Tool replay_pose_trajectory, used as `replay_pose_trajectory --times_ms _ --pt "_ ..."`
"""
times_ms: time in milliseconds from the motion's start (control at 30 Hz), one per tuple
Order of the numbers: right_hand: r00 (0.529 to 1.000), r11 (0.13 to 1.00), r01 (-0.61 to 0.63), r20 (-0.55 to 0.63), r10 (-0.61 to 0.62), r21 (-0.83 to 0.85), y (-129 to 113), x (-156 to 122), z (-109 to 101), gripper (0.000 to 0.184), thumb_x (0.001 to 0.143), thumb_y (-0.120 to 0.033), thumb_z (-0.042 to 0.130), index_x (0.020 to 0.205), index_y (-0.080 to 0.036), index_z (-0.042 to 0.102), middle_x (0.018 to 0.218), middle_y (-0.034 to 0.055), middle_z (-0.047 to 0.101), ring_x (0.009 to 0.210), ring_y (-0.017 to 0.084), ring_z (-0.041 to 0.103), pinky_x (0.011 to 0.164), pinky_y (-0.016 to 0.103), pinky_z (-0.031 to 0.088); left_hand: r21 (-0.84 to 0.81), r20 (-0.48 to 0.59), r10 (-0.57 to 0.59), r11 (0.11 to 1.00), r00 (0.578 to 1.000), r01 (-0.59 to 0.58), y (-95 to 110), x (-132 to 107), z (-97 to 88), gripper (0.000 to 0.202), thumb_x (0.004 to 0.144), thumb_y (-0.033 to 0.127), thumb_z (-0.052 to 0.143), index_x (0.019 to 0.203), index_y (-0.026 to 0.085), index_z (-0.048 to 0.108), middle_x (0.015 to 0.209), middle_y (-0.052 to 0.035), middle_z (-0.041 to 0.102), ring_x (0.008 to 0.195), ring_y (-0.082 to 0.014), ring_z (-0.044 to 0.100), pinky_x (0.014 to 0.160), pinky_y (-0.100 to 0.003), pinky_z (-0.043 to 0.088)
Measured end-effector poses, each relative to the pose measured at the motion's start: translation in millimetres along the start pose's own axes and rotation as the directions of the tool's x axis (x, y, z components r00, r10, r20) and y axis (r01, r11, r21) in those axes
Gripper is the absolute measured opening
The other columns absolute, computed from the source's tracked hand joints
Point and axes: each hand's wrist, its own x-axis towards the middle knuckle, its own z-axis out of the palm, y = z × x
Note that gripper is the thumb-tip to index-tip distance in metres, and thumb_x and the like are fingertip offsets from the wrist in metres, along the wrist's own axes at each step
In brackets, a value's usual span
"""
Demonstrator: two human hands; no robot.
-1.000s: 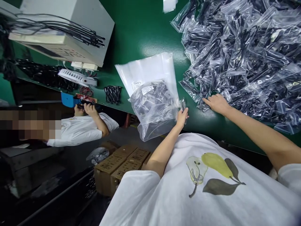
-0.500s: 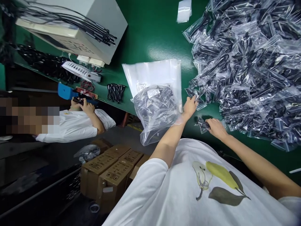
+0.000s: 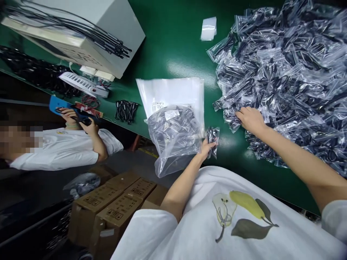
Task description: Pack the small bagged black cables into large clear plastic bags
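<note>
Beside the large clear bag, my left hand (image 3: pixel 206 148) is closed on bagged black cables (image 3: pixel 213 137), held upright in small clear zip bags. How many bags it holds I cannot tell. My right hand (image 3: pixel 251 120) rests at the near left edge of the pile of bagged black cables (image 3: pixel 282 83), its fingers curled round one small bag (image 3: pixel 232 120) there. Left of my left hand, a large clear plastic bag (image 3: pixel 176 133) with dark bagged items inside and a white label lies on a stack of flat clear bags (image 3: pixel 173 88).
On the green table (image 3: pixel 173 47) lie small empty zip bags (image 3: pixel 208 29) and a bundle of black cables (image 3: pixel 126 111). A grey-white instrument (image 3: pixel 114 21) with cables on top stands at left. A co-worker (image 3: pixel 67 150) handles dark items there; cardboard boxes (image 3: pixel 119 206) stand below.
My right hand has left the small bag it held and moved up to the pile. My left hand has drawn back toward the large bag, now holding bagged cables. The view has shifted slightly.
</note>
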Motion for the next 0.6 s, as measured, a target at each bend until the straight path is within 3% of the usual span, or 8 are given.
replay_pose_trajectory --times_ms 67,167,233,333,400,467,533,600 --pt "1.000 1.000 -0.007 -0.024 0.006 -0.030 19.0 31.5 -4.1 0.035 0.096 -0.009 0.038 0.118 -0.010 0.066 0.103 0.0156 0.063 0.092 0.027 0.051 0.070 0.037 0.028 -0.103 0.020 -0.060 0.993 0.998 0.062 -7.0 -14.8 -4.4 0.054 0.061 0.023 0.086 0.110 0.013 0.067 0.102 -0.0078 0.074 0.085 -0.0167 0.069 0.092 -0.034 0.050" --pt "0.997 0.997 -0.076 -0.035 0.076 -0.013 49.7 76.4 2.6 0.038 0.101 -0.010 0.033 0.123 -0.007 0.064 0.114 0.0170 0.065 0.098 0.025 0.053 0.077 0.038 0.030 -0.173 0.022 -0.097 0.980 0.995 0.099 -14.4 -35.0 -3.8 0.051 0.062 0.029 0.087 0.108 0.014 0.068 0.095 -0.0063 0.074 0.083 -0.0161 0.069 0.090 -0.034 0.051" --pt "0.996 0.996 -0.092 -0.004 0.092 0.020 68.3 98.2 12.2 0.036 0.099 -0.008 0.035 0.115 -0.002 0.068 0.115 0.0174 0.066 0.102 0.022 0.054 0.084 0.039 0.031 -0.210 0.030 -0.118 0.970 0.993 0.122 -15.0 -44.7 0.0 0.048 0.062 0.029 0.088 0.103 0.014 0.068 0.091 -0.0057 0.073 0.081 -0.0162 0.069 0.087 -0.035 0.053" --pt "0.997 0.995 -0.073 0.036 0.070 0.067 87.4 112.4 21.4 0.039 0.097 -0.006 0.034 0.095 0.004 0.072 0.099 0.0160 0.070 0.102 0.018 0.056 0.096 0.041 0.028 -0.243 0.045 -0.126 0.961 0.991 0.133 -7.2 -53.1 6.0 0.044 0.060 0.025 0.090 0.096 0.012 0.068 0.088 -0.0052 0.071 0.077 -0.0144 0.068 0.082 -0.033 0.054" --pt "0.994 0.989 -0.104 -0.017 0.106 0.108 90.8 108.4 17.5 0.037 0.096 -0.008 0.037 0.099 0.003 0.072 0.099 0.0156 0.070 0.105 0.020 0.056 0.102 0.044 0.027 -0.262 0.052 -0.116 0.957 0.992 0.125 2.8 -55.7 8.7 0.047 0.059 0.022 0.090 0.099 0.012 0.068 0.088 -0.0036 0.070 0.075 -0.0124 0.067 0.080 -0.030 0.053" --pt "0.978 0.978 -0.121 -0.146 0.146 0.168 83.3 93.3 5.5 0.030 0.093 -0.012 0.048 0.109 -0.006 0.073 0.116 0.0147 0.068 0.113 0.025 0.053 0.105 0.047 0.029 -0.301 0.082 -0.103 0.946 0.991 0.123 14.6 -56.3 11.2 0.053 0.061 0.023 0.090 0.107 0.014 0.067 0.085 -0.0011 0.068 0.073 -0.0101 0.064 0.078 -0.028 0.053" --pt "0.956 0.971 -0.075 -0.262 0.134 0.225 62.4 68.0 -9.3 0.026 0.091 -0.016 0.057 0.111 -0.018 0.075 0.125 0.0105 0.064 0.119 0.029 0.050 0.102 0.049 0.035 -0.367 0.147 -0.084 0.920 0.986 0.133 25.7 -55.1 15.2 0.057 0.065 0.029 0.089 0.115 0.015 0.066 0.080 0.0015 0.064 0.069 -0.0081 0.061 0.074 -0.026 0.052" --pt "0.945 0.957 0.020 -0.317 0.076 0.289 27.6 35.2 -19.9 0.021 0.094 -0.022 0.058 0.102 -0.024 0.077 0.116 0.0072 0.067 0.112 0.028 0.053 0.096 0.048 0.039 -0.420 0.215 -0.056 0.896 0.975 0.144 33.7 -52.3 22.1 0.057 0.070 0.038 0.087 0.117 0.015 0.065 0.078 0.0022 0.061 0.066 -0.0074 0.059 0.070 -0.024 0.051"
